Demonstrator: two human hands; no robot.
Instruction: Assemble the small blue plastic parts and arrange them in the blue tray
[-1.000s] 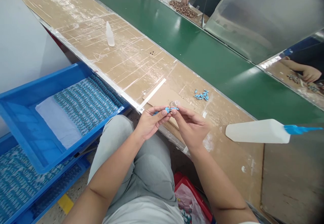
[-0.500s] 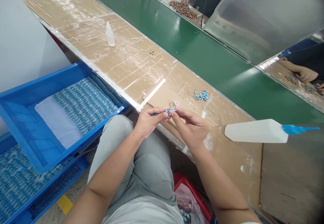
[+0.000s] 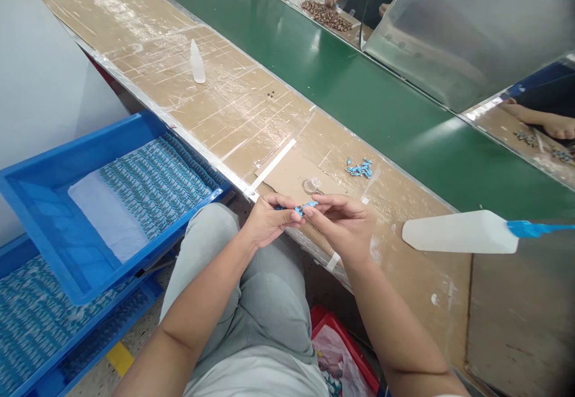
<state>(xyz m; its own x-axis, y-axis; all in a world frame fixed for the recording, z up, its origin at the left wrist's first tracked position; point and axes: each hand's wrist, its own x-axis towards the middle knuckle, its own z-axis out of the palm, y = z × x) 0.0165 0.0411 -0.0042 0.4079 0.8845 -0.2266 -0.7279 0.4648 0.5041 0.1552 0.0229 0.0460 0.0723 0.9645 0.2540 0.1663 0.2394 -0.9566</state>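
Your left hand (image 3: 268,222) and right hand (image 3: 345,224) both pinched a small blue piece (image 3: 309,205) by the tabletop (image 3: 242,115)'s near edge; a loosened grip might have dropped it below.

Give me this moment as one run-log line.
left hand: pinches small blue part | right hand: pinches same part | worktable: loose blue parts

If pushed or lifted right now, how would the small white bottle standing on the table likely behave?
The small white bottle would probably tip under a high push, being tall and narrow. Its plastic-looking wall may give when squeezed.
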